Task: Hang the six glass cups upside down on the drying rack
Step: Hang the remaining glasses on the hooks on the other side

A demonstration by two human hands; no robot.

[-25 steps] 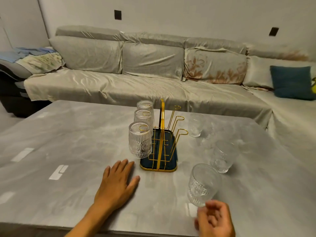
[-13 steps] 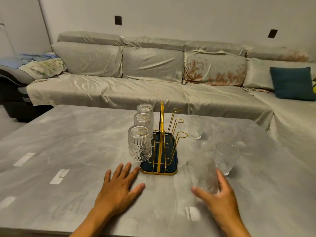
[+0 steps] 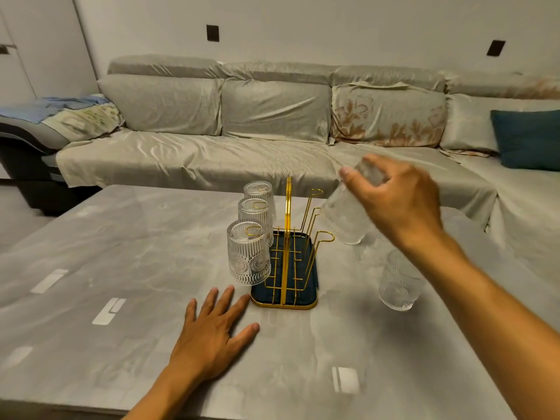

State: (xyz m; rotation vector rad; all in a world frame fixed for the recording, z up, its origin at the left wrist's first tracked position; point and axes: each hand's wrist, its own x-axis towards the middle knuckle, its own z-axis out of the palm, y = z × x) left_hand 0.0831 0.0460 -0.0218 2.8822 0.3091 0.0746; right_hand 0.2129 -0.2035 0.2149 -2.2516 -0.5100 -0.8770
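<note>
A gold wire drying rack (image 3: 287,207) on a dark blue tray stands mid-table. Three ribbed glass cups hang upside down on its left pegs: near (image 3: 248,256), middle (image 3: 254,213), far (image 3: 259,190). The right pegs are bare. My right hand (image 3: 397,201) holds a fourth glass cup (image 3: 345,219) in the air just right of the rack, tilted with its mouth down and to the left, beside the right pegs. Another cup (image 3: 400,281) stands upright on the table to the right. My left hand (image 3: 212,334) lies flat, fingers spread, in front of the rack.
The grey marble-look table (image 3: 121,237) carries the rack. Behind it runs a long sofa (image 3: 212,159) under a pale cover, with a teal cushion (image 3: 527,137) at the far right. The table's near edge is at the bottom.
My right hand took the near cup off the table, lifted it and turned it mouth down beside the rack's right pegs. My left hand stayed flat on the table.
</note>
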